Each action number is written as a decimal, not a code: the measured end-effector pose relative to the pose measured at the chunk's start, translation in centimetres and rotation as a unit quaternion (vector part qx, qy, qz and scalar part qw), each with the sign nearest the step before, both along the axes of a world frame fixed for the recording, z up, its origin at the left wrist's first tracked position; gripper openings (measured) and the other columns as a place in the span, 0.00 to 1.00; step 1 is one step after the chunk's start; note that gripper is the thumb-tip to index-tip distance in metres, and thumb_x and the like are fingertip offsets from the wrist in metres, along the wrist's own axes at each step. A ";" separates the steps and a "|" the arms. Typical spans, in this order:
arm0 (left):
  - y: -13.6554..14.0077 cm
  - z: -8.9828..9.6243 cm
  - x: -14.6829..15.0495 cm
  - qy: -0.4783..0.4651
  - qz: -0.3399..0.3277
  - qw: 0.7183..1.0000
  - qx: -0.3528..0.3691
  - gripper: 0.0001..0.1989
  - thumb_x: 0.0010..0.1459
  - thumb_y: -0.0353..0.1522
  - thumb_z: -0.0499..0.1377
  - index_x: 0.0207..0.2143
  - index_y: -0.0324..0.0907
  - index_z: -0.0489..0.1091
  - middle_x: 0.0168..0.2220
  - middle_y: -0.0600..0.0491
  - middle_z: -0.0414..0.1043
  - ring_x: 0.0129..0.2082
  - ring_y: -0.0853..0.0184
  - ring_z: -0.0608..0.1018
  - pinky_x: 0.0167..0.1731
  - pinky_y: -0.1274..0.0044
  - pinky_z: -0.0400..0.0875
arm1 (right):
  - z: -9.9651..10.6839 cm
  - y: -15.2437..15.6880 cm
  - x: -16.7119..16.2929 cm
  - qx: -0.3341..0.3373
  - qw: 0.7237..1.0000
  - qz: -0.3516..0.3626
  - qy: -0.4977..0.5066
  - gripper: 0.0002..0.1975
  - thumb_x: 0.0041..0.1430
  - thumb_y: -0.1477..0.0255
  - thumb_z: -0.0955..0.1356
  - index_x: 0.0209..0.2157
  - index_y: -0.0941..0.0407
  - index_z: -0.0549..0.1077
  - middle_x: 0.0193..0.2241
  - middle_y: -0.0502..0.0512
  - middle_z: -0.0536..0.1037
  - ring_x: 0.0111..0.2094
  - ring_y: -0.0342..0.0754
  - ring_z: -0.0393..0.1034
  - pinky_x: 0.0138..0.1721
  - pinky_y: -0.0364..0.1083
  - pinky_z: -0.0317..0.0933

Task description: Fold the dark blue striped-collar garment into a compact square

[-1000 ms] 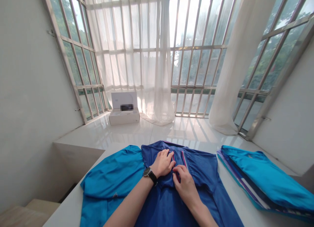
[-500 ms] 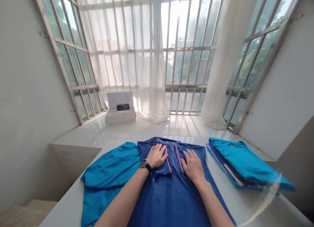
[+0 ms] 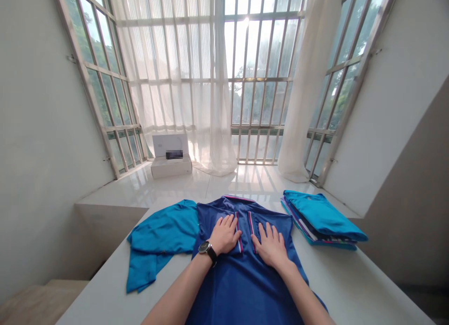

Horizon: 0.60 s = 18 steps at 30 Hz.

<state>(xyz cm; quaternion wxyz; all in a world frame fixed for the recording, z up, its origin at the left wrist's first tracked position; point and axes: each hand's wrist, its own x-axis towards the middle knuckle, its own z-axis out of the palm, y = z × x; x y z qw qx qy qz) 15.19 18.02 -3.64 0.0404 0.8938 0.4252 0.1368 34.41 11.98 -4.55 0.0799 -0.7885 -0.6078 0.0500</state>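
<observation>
A dark blue shirt (image 3: 242,287) lies on the white table, its collar at the far end. Both sleeves are folded inward, so their striped cuffs run side by side near the middle. My left hand (image 3: 224,235), with a black-strapped watch (image 3: 206,251) on the wrist, rests flat on the left folded sleeve, fingers spread. On the right folded sleeve my right hand (image 3: 271,244) lies flat too, fingers apart. Beside the shirt on the left is a crumpled teal garment (image 3: 164,234).
A stack of folded clothes (image 3: 324,217), teal on top, sits at the table's right. An open white box (image 3: 171,167) stands on the window ledge (image 3: 206,187). Sheer curtains (image 3: 210,91) hang before the barred window. The white table (image 3: 351,287) has edges on both sides.
Both hands stay flat on the sleeves, having slid slightly toward me. The view has shifted, so the collar and more of the stack and teal garment show.
</observation>
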 end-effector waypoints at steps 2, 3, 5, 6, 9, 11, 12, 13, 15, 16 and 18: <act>-0.9 0.0 -0.3 -0.003 -0.007 1.000 -0.001 0.30 0.70 0.45 0.42 0.67 0.39 0.57 0.69 0.40 0.54 0.68 0.54 0.59 0.65 0.57 0.53 | 0.1 -0.9 0.0 -0.001 1.000 -0.002 -0.001 0.37 0.65 0.53 0.59 0.68 0.60 0.57 0.69 0.70 0.54 0.70 0.67 0.46 0.65 0.66 0.42; -1.3 0.0 -0.4 -0.003 -0.011 1.000 -0.004 0.30 0.70 0.45 0.43 0.67 0.39 0.56 0.69 0.40 0.54 0.69 0.54 0.59 0.65 0.57 0.53 | 0.3 -1.3 0.2 0.000 1.000 0.000 0.000 0.37 0.64 0.53 0.60 0.67 0.60 0.59 0.69 0.72 0.56 0.69 0.68 0.48 0.64 0.67 0.44; -2.0 0.1 -0.6 -0.001 -0.020 1.000 -0.014 0.30 0.70 0.46 0.43 0.67 0.40 0.56 0.69 0.40 0.55 0.68 0.53 0.59 0.65 0.57 0.53 | 1.0 -1.5 0.6 0.006 1.000 0.014 0.004 0.34 0.63 0.53 0.62 0.63 0.60 0.66 0.65 0.73 0.63 0.65 0.70 0.56 0.61 0.66 0.52; -2.3 0.3 -0.7 0.001 -0.025 1.000 -0.018 0.30 0.70 0.46 0.43 0.67 0.41 0.57 0.69 0.40 0.55 0.68 0.53 0.59 0.65 0.57 0.54 | 1.5 -1.3 1.0 0.013 1.000 0.026 0.009 0.31 0.64 0.53 0.61 0.59 0.58 0.70 0.62 0.71 0.67 0.62 0.68 0.62 0.58 0.63 0.56; -2.5 1.6 -1.0 0.008 -0.041 0.999 -0.035 0.29 0.68 0.47 0.48 0.64 0.41 0.60 0.66 0.40 0.60 0.65 0.51 0.64 0.62 0.59 0.60 | 3.2 0.4 2.3 0.041 0.997 0.057 0.021 0.23 0.68 0.60 0.56 0.47 0.54 0.77 0.53 0.63 0.77 0.52 0.56 0.73 0.52 0.52 0.63; -1.9 2.9 -1.1 0.003 -0.043 0.998 -0.046 0.28 0.67 0.47 0.49 0.62 0.43 0.63 0.62 0.41 0.67 0.59 0.51 0.71 0.57 0.61 0.67 | 4.2 2.3 3.1 0.059 0.997 0.051 0.021 0.22 0.69 0.63 0.55 0.45 0.55 0.77 0.49 0.62 0.79 0.50 0.54 0.74 0.51 0.49 0.62; -1.4 3.6 -1.1 -0.005 -0.037 0.998 -0.047 0.27 0.67 0.47 0.49 0.62 0.43 0.63 0.59 0.42 0.70 0.56 0.52 0.74 0.54 0.62 0.69 | 4.6 3.5 3.5 0.068 0.997 0.040 0.018 0.22 0.69 0.64 0.55 0.46 0.56 0.77 0.49 0.63 0.79 0.51 0.55 0.73 0.51 0.49 0.62; -0.8 4.3 -1.0 -0.015 -0.026 0.999 -0.043 0.25 0.67 0.46 0.49 0.61 0.44 0.64 0.57 0.43 0.72 0.54 0.53 0.75 0.52 0.64 0.70 | 4.9 4.7 3.8 0.076 0.997 0.025 0.014 0.23 0.69 0.64 0.55 0.49 0.58 0.75 0.50 0.66 0.78 0.52 0.56 0.73 0.52 0.50 0.61; 1.0 5.6 -1.0 -0.030 0.022 0.999 -0.023 0.23 0.68 0.44 0.49 0.59 0.44 0.66 0.54 0.45 0.73 0.53 0.55 0.75 0.52 0.66 0.70 | 5.3 7.0 4.5 0.085 0.996 -0.003 0.006 0.25 0.68 0.63 0.56 0.56 0.62 0.70 0.50 0.71 0.78 0.53 0.60 0.72 0.54 0.54 0.59; 2.1 6.1 -0.9 -0.034 0.052 0.998 -0.012 0.21 0.68 0.43 0.50 0.57 0.44 0.67 0.54 0.45 0.74 0.53 0.55 0.75 0.53 0.67 0.69 | 5.3 8.1 4.9 0.084 0.996 -0.013 0.005 0.26 0.68 0.63 0.56 0.59 0.64 0.67 0.50 0.73 0.78 0.53 0.61 0.72 0.54 0.55 0.59; 4.3 6.7 -0.9 -0.035 0.113 0.993 -0.001 0.19 0.67 0.42 0.51 0.54 0.44 0.69 0.53 0.45 0.74 0.54 0.55 0.74 0.55 0.66 0.66 | 4.9 9.8 5.6 0.068 0.997 -0.023 0.013 0.27 0.68 0.60 0.55 0.59 0.63 0.67 0.47 0.73 0.80 0.51 0.62 0.74 0.52 0.56 0.60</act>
